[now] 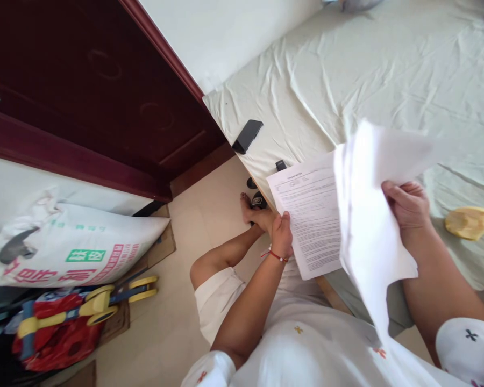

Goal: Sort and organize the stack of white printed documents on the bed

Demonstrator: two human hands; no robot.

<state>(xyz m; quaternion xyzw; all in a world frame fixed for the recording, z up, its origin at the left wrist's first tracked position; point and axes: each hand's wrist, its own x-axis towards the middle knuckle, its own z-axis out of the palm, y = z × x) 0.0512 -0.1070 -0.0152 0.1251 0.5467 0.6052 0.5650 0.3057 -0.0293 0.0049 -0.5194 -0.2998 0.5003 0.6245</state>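
Note:
My left hand (281, 235) grips the left edge of a printed sheet of paper (312, 220), thumb on top; a red string bracelet circles that wrist. Dense lines of text run down the sheet, too small to read. In my right hand (408, 207), pinched between thumb and fingers, are white paper sheets (363, 199) lifted and folded over the printed sheet's right side. Their lower edge looks ragged and part of them is blurred. Whether they are joined to the printed sheet, I cannot tell. The papers are above my lap and the bed's edge.
A bed with a wrinkled pale sheet (306, 107) stretches ahead and right. On it lie a black phone-like device (248, 136), a small black object (280, 165) and a yellowish object (471, 223). Left are a dark red door (105, 80), a white sack (116, 226) and a yellow-and-blue ride-on toy (100, 305).

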